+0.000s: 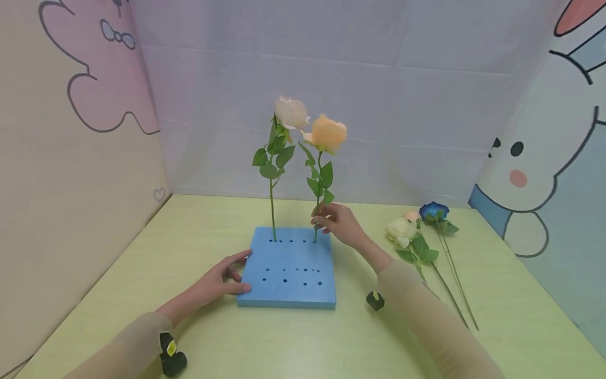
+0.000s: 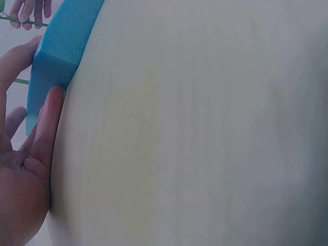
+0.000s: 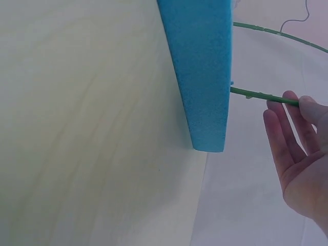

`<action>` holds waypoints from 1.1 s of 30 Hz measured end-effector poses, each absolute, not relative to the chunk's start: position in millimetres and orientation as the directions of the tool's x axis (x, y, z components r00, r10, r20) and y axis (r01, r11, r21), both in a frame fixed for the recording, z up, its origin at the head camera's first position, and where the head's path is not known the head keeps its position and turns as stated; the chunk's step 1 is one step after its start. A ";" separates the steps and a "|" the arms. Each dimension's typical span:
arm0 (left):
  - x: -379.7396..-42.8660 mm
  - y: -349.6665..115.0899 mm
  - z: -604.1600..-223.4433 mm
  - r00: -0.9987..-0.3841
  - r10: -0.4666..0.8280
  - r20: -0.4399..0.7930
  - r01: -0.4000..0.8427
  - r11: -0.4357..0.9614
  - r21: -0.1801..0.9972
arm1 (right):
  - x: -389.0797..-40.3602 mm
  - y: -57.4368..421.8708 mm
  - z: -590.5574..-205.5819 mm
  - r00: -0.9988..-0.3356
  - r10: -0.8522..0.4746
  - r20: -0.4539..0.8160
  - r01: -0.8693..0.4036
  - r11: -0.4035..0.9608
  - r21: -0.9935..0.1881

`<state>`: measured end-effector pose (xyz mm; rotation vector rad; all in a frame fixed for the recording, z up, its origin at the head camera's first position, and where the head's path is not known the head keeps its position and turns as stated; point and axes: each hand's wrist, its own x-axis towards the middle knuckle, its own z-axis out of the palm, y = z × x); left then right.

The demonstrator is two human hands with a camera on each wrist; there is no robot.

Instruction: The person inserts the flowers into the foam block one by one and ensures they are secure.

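A blue foam board with rows of small holes lies flat on the table. Two artificial roses stand upright in its back row: a pale pink-white rose on the left and a peach rose on the right. My right hand pinches the peach rose's green stem between thumb and fingertips, a little above the board. The stem's lower end meets the board's surface; how deep it sits is hidden. Along the board's left edge, my left hand rests with fairly straight fingers touching its side.
On the right of the table lie a cream-white rose, a blue rose and a partly hidden peach bloom, stems pointing toward me. A pale curtain closes off the back. Black wrist devices sit at both sleeves.
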<state>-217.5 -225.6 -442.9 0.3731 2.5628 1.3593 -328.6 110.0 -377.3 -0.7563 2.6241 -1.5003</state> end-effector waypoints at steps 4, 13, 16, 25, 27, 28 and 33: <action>-217.4 -225.9 -443.1 -0.942 0.328 -0.065 0.128 0.534 0.836 | -327.3 109.3 -376.2 -0.886 -0.419 0.199 -0.378 0.402 -0.834; -217.4 -225.6 -442.4 -0.943 0.325 -0.072 0.123 0.542 0.831 | -325.2 110.1 -375.3 -0.886 -0.412 0.212 -0.387 0.405 -0.829; -217.3 -225.3 -442.3 -0.944 0.321 -0.073 0.120 0.543 0.831 | -326.1 110.9 -377.0 -0.885 -0.412 0.215 -0.394 0.418 -0.819; -218.6 -224.4 -443.7 -0.945 0.320 -0.066 0.127 0.544 0.830 | -326.7 112.8 -380.9 -0.891 -0.410 0.194 -0.376 0.429 -0.821; -218.6 -223.8 -443.7 -0.946 0.316 -0.068 0.122 0.546 0.829 | -326.8 113.3 -383.0 -0.895 -0.406 0.186 -0.366 0.428 -0.826; -218.6 -223.6 -443.8 -0.947 0.313 -0.072 0.118 0.548 0.828 | -326.8 113.5 -384.0 -0.897 -0.403 0.181 -0.359 0.428 -0.829; -219.3 -224.1 -445.5 -0.949 0.308 -0.074 0.114 0.551 0.826 | -325.9 116.6 -387.0 -0.901 -0.391 0.190 -0.363 0.439 -0.822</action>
